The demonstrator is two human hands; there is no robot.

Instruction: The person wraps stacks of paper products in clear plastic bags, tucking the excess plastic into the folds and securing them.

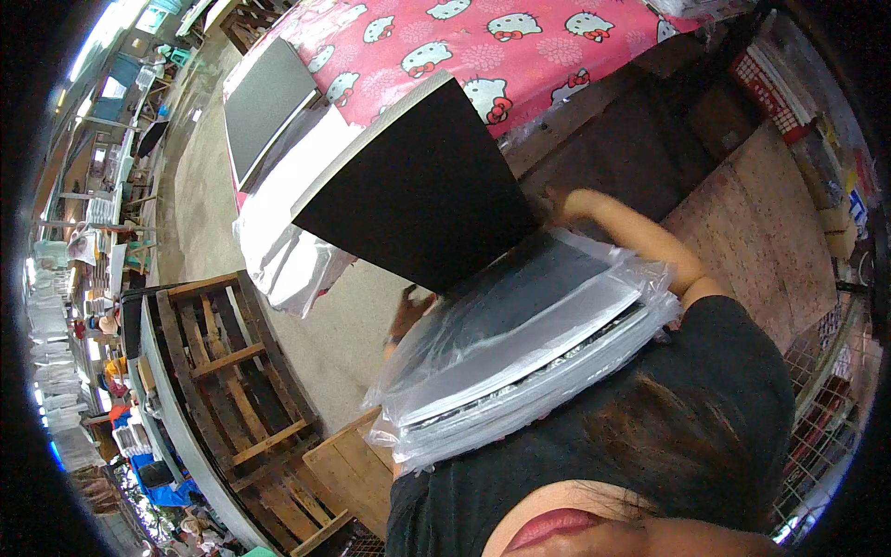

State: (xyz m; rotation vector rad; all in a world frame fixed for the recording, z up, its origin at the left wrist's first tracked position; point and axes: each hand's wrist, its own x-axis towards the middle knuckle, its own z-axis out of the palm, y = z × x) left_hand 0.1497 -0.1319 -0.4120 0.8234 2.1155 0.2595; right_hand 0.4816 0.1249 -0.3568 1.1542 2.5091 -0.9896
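A thick black rectangular slab, perhaps a stack of boards with a greyish edge, stands tilted in front of me. At its lower left corner is my left hand, fingers curled against it and partly hidden behind it and the plastic. My right hand grips its right edge, with the fingertips mostly hidden. Against my chest, between my arms, leans a pile of clear plastic sleeves with dark and white flat sheets inside. The slab's lower edge meets the top of this pile.
Ahead is a table with a pink patterned cover, bearing a dark grey board and white plastic sheeting. A wooden pallet-like rack stands at left. On the right are a brown board, a red basket and a wire grid.
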